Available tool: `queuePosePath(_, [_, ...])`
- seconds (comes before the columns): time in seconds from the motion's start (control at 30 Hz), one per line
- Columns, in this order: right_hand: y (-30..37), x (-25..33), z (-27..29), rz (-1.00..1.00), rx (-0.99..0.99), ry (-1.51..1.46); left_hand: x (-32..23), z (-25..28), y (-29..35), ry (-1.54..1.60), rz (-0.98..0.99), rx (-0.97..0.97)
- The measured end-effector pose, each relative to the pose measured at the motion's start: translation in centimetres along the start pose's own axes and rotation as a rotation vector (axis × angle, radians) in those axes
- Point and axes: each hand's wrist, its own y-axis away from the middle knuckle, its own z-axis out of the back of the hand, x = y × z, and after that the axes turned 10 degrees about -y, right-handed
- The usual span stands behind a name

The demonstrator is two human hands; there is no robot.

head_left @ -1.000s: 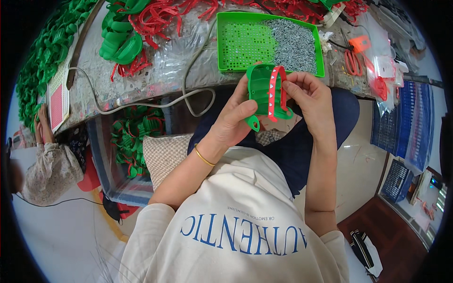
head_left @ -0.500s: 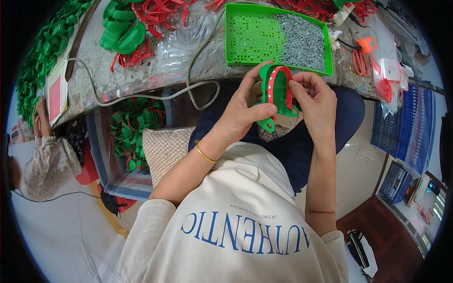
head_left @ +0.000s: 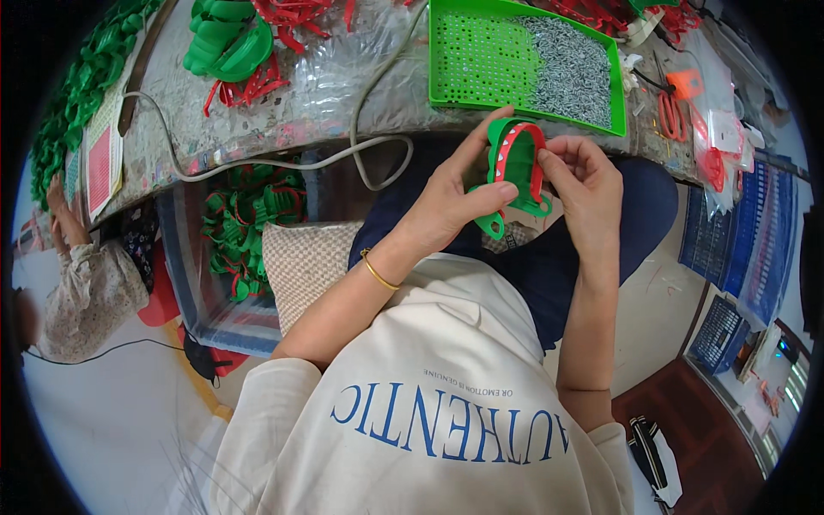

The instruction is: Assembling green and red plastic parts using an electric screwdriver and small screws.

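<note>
A curved green plastic part, U-shaped with a small ring tab at its lower end, is held up between my hands over my lap. Along its inner edge runs a red strip with white triangles. My left hand grips the green part from the left, thumb on its lower end and index finger stretched along its far side. My right hand pinches the right-hand end of the red strip between thumb and forefinger. The fingertips partly cover that end.
Just beyond my hands, a green perforated tray holds many small metal pins on the table. A grey cable loops over the table edge. Red-handled scissors lie right; a bin of green-red parts stands left. A co-worker's hand is far left.
The view has shifted slightly, so the tray and my hands appear a little further right. Both hands keep their hold on the green part and the red strip.
</note>
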Motion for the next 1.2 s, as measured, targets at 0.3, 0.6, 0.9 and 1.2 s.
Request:
queuePosePath(0.3, [1.7, 0.5, -0.7, -0.193, 0.229, -0.417, 0.2, -0.2, 1.9, 0.614, 0.247, 0.062])
queuePosePath(0.6, [-5.7, 6.9, 1.7, 0.568, -0.274, 0.077, 0.9, 1.6, 1.8, 0.656, 0.132, 0.122])
queuePosePath(0.9, [-15.2, 18.3, 2.3, 0.653, 0.243, 0.068, 1.7, 0.4, 1.6, 0.661, 0.241, 0.166])
queuePosePath(1.2, [-11.1, 17.8, 1.4, 0.446, 0.573, -0.061, 2.3, 1.6, 1.1, 0.775, 0.281, 0.166])
